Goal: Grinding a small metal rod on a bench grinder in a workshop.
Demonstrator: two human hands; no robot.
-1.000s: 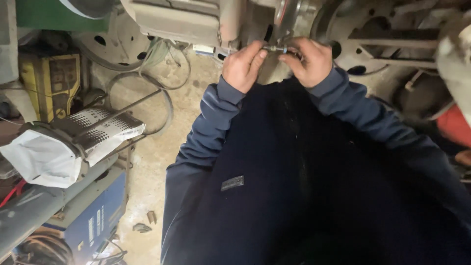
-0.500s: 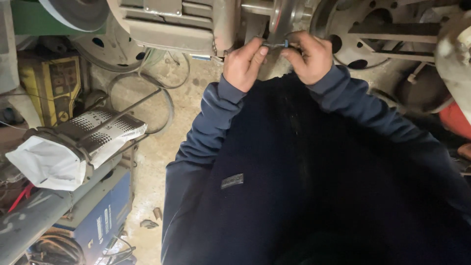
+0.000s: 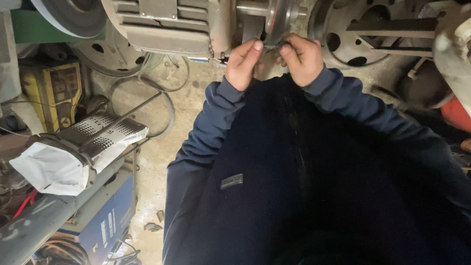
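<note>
My left hand (image 3: 244,63) and my right hand (image 3: 301,58) meet just below a grey electric motor (image 3: 164,24) and its metal pulley (image 3: 277,17). Together they pinch a small dark metal piece (image 3: 273,47) between fingertips; what it is cannot be made out. Both arms wear dark blue sleeves, and my dark jacket (image 3: 304,186) fills the lower middle of the view.
A steel wheel rim (image 3: 343,34) stands right of the pulley. On the left are a yellow machine (image 3: 51,91), a perforated metal cover with white cloth (image 3: 73,152), a grey pipe (image 3: 44,225) and a blue box (image 3: 105,221). Wire loops (image 3: 142,105) lie on the concrete floor.
The view has tilted so the motor and pulley sit lower in frame. My hands stay together on the small piece, shifted slightly down with it.
</note>
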